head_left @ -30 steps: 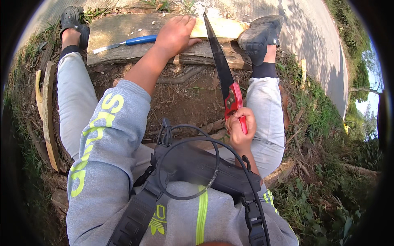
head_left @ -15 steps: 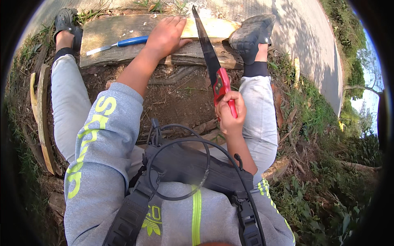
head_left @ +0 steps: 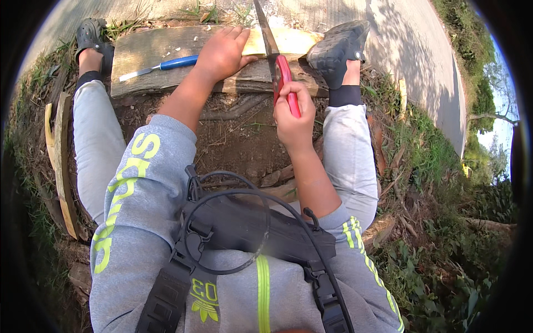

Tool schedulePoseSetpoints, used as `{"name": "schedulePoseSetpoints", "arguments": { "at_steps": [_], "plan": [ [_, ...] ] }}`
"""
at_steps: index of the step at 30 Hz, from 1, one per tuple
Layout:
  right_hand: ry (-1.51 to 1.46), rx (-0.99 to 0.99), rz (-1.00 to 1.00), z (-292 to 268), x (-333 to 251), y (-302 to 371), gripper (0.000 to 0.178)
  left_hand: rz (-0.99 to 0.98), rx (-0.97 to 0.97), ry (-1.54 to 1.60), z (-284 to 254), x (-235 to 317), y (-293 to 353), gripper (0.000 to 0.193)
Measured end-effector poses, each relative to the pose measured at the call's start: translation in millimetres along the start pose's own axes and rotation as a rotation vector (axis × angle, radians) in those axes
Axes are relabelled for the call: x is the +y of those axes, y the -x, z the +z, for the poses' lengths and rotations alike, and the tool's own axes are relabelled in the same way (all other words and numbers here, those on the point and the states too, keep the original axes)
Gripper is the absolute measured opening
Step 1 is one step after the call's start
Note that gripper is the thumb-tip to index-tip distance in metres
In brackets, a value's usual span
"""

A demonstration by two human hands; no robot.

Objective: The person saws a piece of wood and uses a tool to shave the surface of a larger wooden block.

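My right hand (head_left: 294, 115) is wrapped round the red handle of a hand saw (head_left: 281, 72). The saw's dark, tapering blade points away from me and crosses a pale strip of wood (head_left: 297, 40). That strip lies on a thick weathered plank (head_left: 139, 47). My left hand (head_left: 223, 54) presses on the strip just left of the blade, its fingers over the far side and its thumb on the near side. A chisel (head_left: 180, 62) with a blue handle rests on the plank, its handle end by my left wrist.
My right shoe (head_left: 337, 54) bears on the strip's right end, and my left shoe (head_left: 94, 41) stands past the plank's left end. Narrow offcuts (head_left: 64, 166) lie outside my left leg. Beyond the plank runs a paved road (head_left: 411, 66); black cables (head_left: 222, 194) loop before my chest.
My right hand has pushed the saw away from me and a little to the left, so the handle now sits at the plank's near edge. My left hand has stayed on the wood.
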State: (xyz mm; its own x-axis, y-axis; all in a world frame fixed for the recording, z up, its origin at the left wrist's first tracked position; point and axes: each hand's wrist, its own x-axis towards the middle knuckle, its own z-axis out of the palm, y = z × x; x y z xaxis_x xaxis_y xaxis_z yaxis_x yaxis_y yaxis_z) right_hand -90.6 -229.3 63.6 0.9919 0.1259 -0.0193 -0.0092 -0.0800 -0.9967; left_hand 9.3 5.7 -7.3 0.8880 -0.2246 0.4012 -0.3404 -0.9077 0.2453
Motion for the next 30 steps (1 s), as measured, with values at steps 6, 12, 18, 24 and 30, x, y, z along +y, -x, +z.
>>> {"name": "schedulePoseSetpoints", "arguments": {
  "at_steps": [6, 12, 18, 24, 30],
  "plan": [
    [-0.068, 0.001, 0.136, -58.8, -30.6, 119.0, 0.012, -0.043, -0.019, 0.007, -2.9, 7.3, 23.0, 0.072],
    [0.132, 0.056, -0.224, 26.2, 6.5, -65.8, 0.015, 0.035, 0.066, 0.031, -1.3, 3.3, -2.1, 0.075],
    [0.133, -0.013, 0.020, -35.9, -20.4, 78.4, 0.017, 0.019, 0.018, 0.070, -4.3, 2.1, -2.8, 0.073],
    [-0.055, -0.048, 0.041, -39.0, -20.3, 49.7, 0.017, -0.008, 0.028, 0.027, -8.3, 3.8, 14.1, 0.068],
    [-0.004, 0.005, 0.008, 16.2, 5.8, -47.6, 0.014, 0.052, -0.005, 0.056, -7.8, -0.1, 3.2, 0.072]
  ]
}}
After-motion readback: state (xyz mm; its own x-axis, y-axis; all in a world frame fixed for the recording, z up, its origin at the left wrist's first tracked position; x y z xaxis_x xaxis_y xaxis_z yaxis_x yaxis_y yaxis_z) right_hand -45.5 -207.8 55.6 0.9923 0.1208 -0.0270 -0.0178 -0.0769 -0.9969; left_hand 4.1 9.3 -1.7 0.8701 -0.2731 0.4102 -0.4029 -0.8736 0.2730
